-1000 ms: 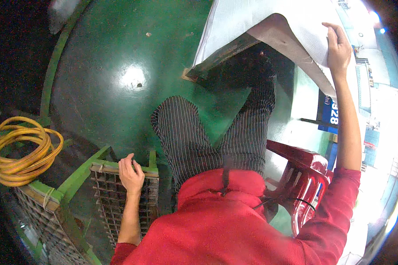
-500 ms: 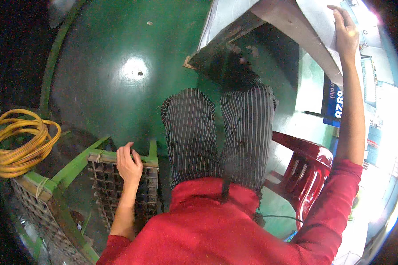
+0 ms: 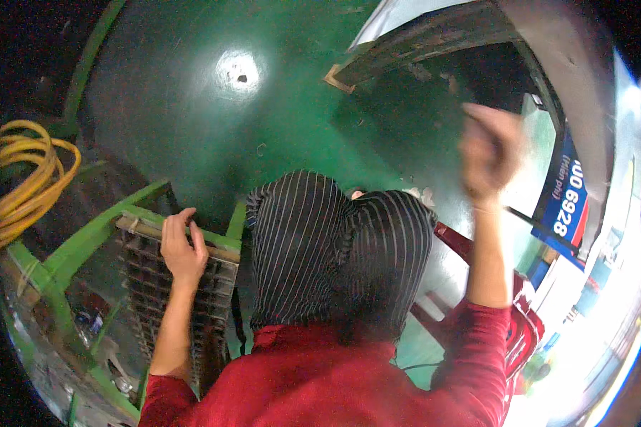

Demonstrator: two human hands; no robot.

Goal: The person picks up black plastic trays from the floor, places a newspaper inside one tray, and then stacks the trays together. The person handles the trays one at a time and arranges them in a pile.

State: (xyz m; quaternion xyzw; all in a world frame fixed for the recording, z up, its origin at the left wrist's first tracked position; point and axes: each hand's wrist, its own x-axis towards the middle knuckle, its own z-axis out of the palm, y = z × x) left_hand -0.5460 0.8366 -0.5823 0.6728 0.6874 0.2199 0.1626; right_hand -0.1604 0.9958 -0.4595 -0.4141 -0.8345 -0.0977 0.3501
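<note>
2 hands, well apart. I have the left hand [image 3: 181, 252] resting at the far edge of the rack [image 3: 146, 277]; the right hand [image 3: 491, 153] hangs in the air near the table [image 3: 434, 43]. Can't tell grip on either: left's underside hidden, right blurred. Rack sits beside the green frame [image 3: 96, 242], left of the knees [image 3: 292, 242]. I'd expect it stiff, fairly heavy, not fragile; best hold is the far edge's wooden strip [image 3: 223, 253].
</note>
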